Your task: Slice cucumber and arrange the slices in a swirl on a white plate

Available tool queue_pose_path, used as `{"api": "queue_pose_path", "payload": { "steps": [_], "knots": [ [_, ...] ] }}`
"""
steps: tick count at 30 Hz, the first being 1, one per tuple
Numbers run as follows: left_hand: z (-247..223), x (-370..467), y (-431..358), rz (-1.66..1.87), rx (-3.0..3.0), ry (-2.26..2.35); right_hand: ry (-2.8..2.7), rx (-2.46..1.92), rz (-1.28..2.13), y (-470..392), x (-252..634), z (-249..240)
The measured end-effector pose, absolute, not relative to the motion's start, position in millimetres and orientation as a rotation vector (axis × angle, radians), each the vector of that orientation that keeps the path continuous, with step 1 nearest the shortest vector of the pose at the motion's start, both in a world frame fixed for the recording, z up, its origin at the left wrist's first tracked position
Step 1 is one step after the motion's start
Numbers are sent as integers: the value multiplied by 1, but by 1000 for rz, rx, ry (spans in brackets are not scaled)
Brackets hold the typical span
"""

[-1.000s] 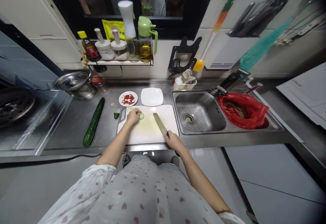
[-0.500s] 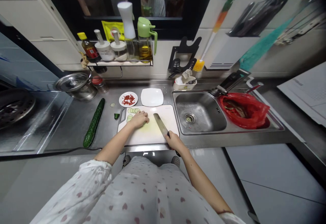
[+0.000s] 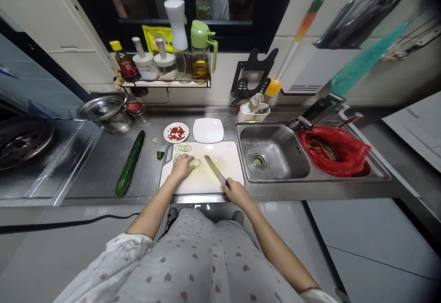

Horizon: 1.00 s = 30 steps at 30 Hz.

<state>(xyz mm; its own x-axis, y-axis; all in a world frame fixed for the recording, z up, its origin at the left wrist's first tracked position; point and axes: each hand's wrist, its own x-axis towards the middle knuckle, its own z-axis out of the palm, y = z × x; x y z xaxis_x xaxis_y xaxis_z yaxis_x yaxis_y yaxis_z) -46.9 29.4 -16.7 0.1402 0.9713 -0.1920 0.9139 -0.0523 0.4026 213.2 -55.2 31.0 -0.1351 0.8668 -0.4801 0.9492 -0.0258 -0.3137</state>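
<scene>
My right hand (image 3: pixel 237 193) grips the black handle of a kitchen knife (image 3: pixel 215 170), whose blade lies low over the right half of a white cutting board (image 3: pixel 193 186). On the board's left side is my left hand (image 3: pixel 182 167), thumb and forefinger apart. A single cucumber slice (image 3: pixel 196 163) lies just beyond its fingertips, towards the knife. Several overlapping cucumber slices (image 3: pixel 183 148) form a row at the board's back left, and others are partly covered by my left hand. Left of the board sit a cucumber end piece (image 3: pixel 160 155) and a whole cucumber (image 3: pixel 130 163).
Behind the board stand a plate of chopped red pieces (image 3: pixel 176 132) and a white square plate (image 3: pixel 208 130). To the right is a steel sink (image 3: pixel 275 156) with a red plastic bag (image 3: pixel 344 156) beside it. A lidded pot (image 3: pixel 106 112) stands back left, near a seasoning rack (image 3: pixel 165 84).
My left hand has shifted left and its fingers have spread, uncovering a cucumber slice. The knife has moved slightly left over the board, still in my right hand.
</scene>
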Motion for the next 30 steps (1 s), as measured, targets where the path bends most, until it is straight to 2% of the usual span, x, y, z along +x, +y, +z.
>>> {"api": "queue_pose_path", "payload": {
  "steps": [10,30],
  "knots": [
    [-23,-38,26,242,1924,1903,2105,1840,-871,-72,189,48],
    [-17,-36,28,201,1855,1961,2151,1749,-717,-64,194,42]
  ]
}}
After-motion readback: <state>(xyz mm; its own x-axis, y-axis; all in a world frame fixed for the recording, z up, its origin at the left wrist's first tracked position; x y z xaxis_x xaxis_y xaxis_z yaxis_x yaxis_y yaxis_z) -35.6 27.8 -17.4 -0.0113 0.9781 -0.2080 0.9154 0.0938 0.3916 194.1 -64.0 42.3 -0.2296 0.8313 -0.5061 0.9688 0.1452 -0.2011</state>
